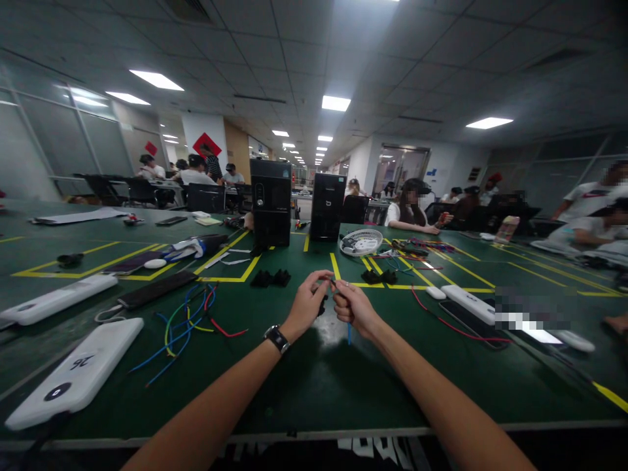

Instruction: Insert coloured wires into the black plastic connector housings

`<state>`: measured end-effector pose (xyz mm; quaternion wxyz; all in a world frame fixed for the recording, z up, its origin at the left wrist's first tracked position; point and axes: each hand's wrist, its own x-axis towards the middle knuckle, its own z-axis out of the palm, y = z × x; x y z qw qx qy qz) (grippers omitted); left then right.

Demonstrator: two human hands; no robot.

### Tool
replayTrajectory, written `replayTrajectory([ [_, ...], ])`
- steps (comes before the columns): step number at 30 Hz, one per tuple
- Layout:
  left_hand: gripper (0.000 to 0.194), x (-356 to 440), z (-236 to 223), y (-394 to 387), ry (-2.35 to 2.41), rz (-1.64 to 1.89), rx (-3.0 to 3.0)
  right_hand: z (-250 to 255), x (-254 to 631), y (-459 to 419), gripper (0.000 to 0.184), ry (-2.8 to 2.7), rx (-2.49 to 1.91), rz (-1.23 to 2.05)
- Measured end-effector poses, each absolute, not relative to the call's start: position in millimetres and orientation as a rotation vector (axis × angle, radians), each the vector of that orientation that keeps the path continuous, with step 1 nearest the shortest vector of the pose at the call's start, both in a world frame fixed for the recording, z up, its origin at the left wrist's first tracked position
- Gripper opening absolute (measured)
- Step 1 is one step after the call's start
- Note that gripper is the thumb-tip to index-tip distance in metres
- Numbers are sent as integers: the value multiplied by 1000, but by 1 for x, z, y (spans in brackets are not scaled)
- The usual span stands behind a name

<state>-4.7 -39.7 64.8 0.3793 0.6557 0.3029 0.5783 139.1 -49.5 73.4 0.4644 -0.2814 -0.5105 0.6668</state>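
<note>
Over the middle of the green table my left hand and my right hand meet at their fingertips. My right hand is closed around a blue wire, whose end hangs below the fist. A small black part shows under the curled fingers of my left hand; its kind is hard to make out. Where the fingertips meet, the pinched spot is too small to read. Left of my arms lies a loose bunch of blue, yellow and red wires.
Two black computer towers stand behind my hands. Black connector blocks and a white basket lie nearer. White power banks are at left; a red wire and phones lie right. Yellow tape marks the table. People sit beyond.
</note>
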Motion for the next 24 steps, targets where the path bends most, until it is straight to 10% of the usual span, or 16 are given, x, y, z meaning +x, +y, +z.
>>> replayTrajectory([
  [24, 10, -13, 65, -43, 1029, 1750, 2122, 66, 133, -47, 25, -1511, -843, 1255],
])
